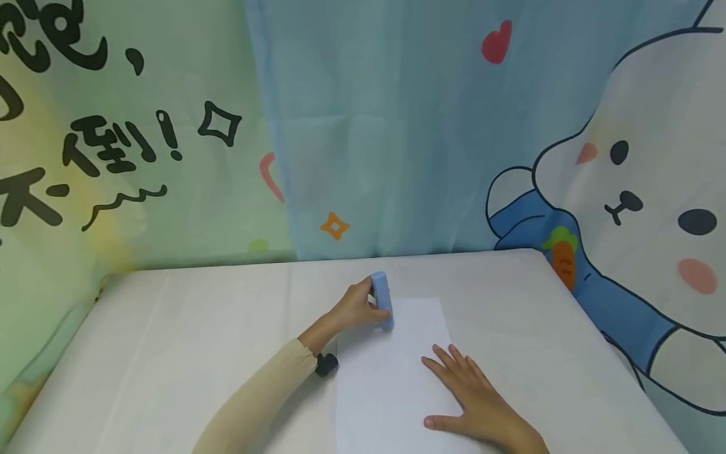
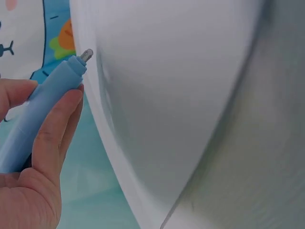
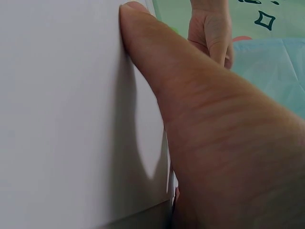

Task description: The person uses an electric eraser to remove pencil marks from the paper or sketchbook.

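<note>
My left hand [image 1: 353,307] grips a thick, light blue pen-shaped tool [image 1: 382,296] over the far left corner of a white sheet of paper [image 1: 391,397]. Seen in the left wrist view, the blue tool [image 2: 45,107] has a stepped collar and a short grey tip, with thumb and fingers around its body. My right hand [image 1: 471,398] lies on the right side of the sheet with fingers spread. In the right wrist view its thumb [image 3: 162,57] stretches across the white paper [image 3: 62,114], and the left hand [image 3: 209,36] appears behind it.
A white-covered table [image 1: 227,309] lies beneath the paper. Behind it hangs a printed curtain [image 1: 368,126] with lettering and a cartoon bear. A dark wrist-worn device [image 1: 326,364] sits at the left sleeve's cuff.
</note>
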The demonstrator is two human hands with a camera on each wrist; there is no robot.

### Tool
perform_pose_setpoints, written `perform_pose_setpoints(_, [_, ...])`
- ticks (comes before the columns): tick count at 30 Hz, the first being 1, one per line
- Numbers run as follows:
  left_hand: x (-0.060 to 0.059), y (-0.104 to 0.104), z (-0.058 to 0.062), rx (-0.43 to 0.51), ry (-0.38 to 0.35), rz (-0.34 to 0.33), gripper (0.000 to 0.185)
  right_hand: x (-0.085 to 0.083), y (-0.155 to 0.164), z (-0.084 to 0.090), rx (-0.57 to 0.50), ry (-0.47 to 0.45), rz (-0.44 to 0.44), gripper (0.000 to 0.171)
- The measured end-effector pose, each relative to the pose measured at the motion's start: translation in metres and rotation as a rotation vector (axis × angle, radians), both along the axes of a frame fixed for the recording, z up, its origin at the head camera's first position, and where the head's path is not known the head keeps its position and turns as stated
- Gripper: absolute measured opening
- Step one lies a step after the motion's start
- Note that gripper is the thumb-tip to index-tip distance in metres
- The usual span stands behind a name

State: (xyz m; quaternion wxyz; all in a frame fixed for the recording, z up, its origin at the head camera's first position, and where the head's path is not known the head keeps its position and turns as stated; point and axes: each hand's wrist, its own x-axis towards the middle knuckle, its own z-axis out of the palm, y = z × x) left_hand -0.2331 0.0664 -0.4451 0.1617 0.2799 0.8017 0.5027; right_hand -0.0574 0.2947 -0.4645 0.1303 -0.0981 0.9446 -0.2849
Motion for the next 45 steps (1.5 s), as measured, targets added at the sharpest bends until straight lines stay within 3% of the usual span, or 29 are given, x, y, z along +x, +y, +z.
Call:
perform_pose_setpoints(10, [-0.0079,-0.0030,0.0008,0.013,0.026,0.038,0.041,-0.0086,-0.0027,0.0023,0.003,0.037,0.014,0.097])
perform_pose_setpoints(20, [-0.0047,-0.0009,-0.0049,-0.005,-0.006,0.028,0.042,-0.0023,-0.0026,-0.0019,-0.019,0.036,0.012,0.095])
perform_pose_setpoints(30, [-0.0034,-0.0019,-0.0019,0.000,-0.029,0.033,0.043,-0.0079,-0.0037,0.0009,0.012,-0.059,0.000,0.100])
perform_pose_setpoints(45, [-0.0001,-0.0008,-0.0035,0.018,-0.019,0.023,0.040,-0.0042,-0.0015,-0.0001,0.013,-0.037,-0.006,0.100])
